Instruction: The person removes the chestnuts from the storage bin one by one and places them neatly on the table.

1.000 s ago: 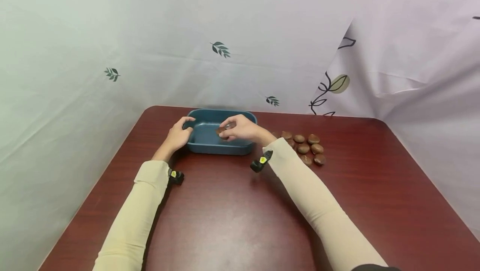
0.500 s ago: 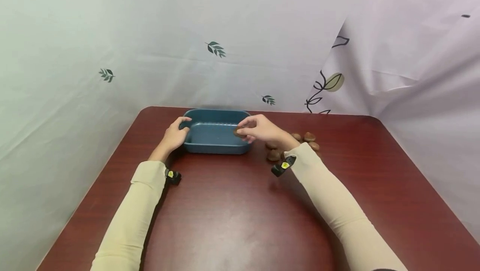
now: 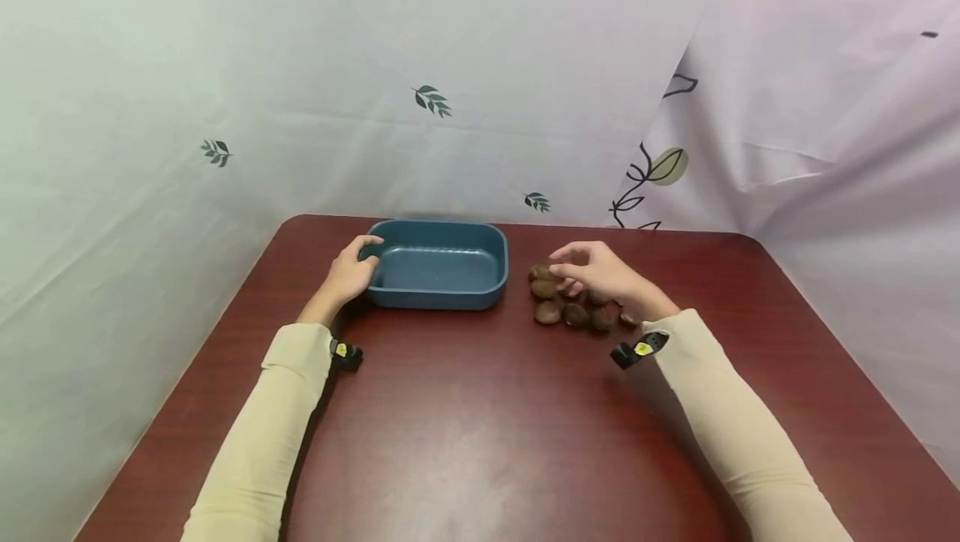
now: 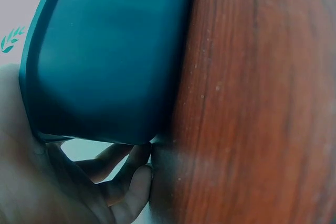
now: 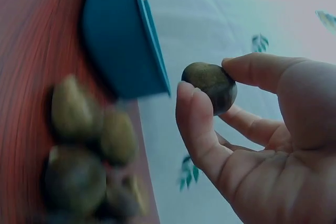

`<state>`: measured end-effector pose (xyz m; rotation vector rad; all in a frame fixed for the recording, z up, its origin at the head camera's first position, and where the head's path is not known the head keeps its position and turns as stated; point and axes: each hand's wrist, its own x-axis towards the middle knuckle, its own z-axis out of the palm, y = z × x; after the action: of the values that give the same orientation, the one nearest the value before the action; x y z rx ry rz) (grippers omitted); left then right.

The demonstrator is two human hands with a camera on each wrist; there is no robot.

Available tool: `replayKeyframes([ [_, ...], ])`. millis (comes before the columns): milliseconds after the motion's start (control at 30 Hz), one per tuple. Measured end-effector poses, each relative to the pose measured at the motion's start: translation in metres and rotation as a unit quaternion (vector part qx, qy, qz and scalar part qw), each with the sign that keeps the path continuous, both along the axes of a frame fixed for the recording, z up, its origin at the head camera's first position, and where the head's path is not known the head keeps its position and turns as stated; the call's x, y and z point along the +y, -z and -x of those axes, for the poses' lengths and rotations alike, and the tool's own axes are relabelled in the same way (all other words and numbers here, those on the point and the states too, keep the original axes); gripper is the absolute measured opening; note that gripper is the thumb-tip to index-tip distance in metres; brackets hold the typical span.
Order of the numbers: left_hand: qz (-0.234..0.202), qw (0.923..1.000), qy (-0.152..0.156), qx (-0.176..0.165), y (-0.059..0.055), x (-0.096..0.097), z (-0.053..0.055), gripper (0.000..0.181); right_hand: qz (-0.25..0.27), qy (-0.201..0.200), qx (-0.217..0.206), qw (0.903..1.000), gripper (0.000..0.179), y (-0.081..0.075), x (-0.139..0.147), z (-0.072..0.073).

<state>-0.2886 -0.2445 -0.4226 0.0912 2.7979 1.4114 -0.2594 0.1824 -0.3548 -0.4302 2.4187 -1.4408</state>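
Observation:
A blue rectangular tub (image 3: 433, 299) stands at the back of the table. My left hand (image 3: 350, 275) grips its left end, thumb and a finger at the rim. In the left wrist view, the other fingers (image 4: 137, 184) curl by the tub's end wall. My right hand (image 5: 310, 129) pinches one brown chestnut (image 5: 211, 81) between thumb and fingertips. It is above a group of several chestnuts (image 3: 576, 314), to the right of the tub, and hides part of that group in the head view.
The dark red wooden table (image 3: 465, 425) has rounded far corners. White cloth (image 3: 322, 108) with printed leaves hangs behind it and at both sides. A black wrist camera (image 3: 626, 354) sits on the right wrist, another (image 3: 348, 356) on the left.
My right hand has moved right with the chestnut, from over the tub to over the group of chestnuts. My left hand has stayed at the tub's left end.

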Motion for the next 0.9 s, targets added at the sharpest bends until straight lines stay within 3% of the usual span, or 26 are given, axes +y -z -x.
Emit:
replayKeyframes([
  [233, -0.004, 1.0000, -0.003, 0.000, -0.004, -0.001, 0.001, 0.044, -0.020, 0.040, 0.024, 0.9987, 0.043, 0.002, 0.047, 0.004],
  [467, 0.001, 1.0000, -0.003, 0.004, -0.003, -0.002, 0.000, 0.044, -0.017, 0.112, 0.007, 0.9936, 0.047, 0.008, 0.085, 0.007],
  [733, 0.004, 1.0000, -0.004, 0.002, 0.002, -0.001, 0.000, 0.043, -0.001, 0.189, -0.014, 0.9818, 0.050, 0.025, 0.113, 0.009],
  [900, 0.003, 1.0000, -0.002, 0.004, 0.000, 0.000, 0.000, 0.043, 0.026, 0.214, -0.031, 0.9759, 0.048, 0.034, 0.126, 0.011],
])
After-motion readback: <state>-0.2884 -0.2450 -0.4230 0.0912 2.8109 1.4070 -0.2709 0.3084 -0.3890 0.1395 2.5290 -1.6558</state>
